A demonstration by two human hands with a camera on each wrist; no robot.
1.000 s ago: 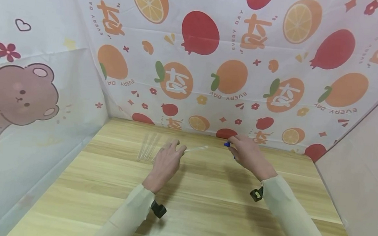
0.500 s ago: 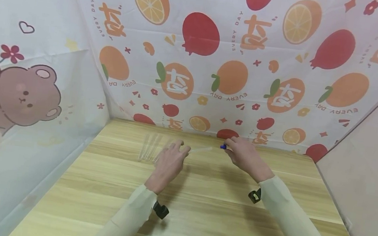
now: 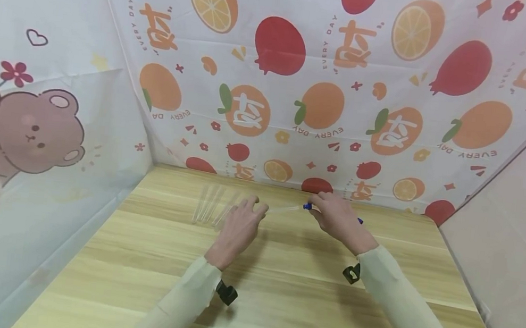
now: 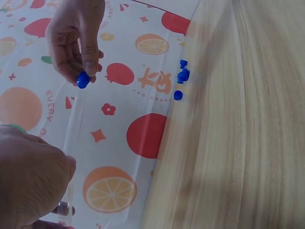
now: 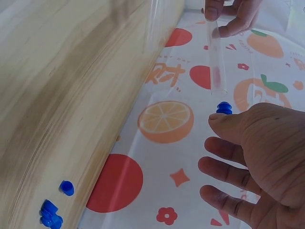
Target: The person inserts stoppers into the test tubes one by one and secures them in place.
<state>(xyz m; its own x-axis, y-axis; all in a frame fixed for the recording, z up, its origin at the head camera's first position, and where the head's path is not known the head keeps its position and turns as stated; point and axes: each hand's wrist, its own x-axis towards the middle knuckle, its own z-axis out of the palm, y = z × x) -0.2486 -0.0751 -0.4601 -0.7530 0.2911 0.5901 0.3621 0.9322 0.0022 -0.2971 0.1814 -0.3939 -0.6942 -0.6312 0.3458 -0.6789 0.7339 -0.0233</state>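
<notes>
My left hand [image 3: 239,225] grips one end of a slim clear tube [image 3: 284,209], held level above the table with its far end pointing right. Between the thumb and finger of my right hand [image 3: 336,219] is a small ribbed blue stopper [image 5: 224,108]. In the right wrist view, the stopper faces the open end of the tube [image 5: 217,62], with a small gap between them. The other fingers of my right hand are spread apart. Beside my left hand, several clear tubes [image 3: 210,205] lie on the table.
Several more blue stoppers [image 4: 183,76] lie on the wooden table [image 3: 277,304], close to its back edge; one blue stopper [image 3: 360,221] shows behind my right wrist. Fruit-printed cloth [image 3: 322,58] stands along the back edge, and pale cloth walls rise at both sides.
My right hand has moved left with the stopper, narrowing the gap to the tube. My left hand has shifted slightly right with the tube. A loose blue stopper has come into sight behind my right hand.
</notes>
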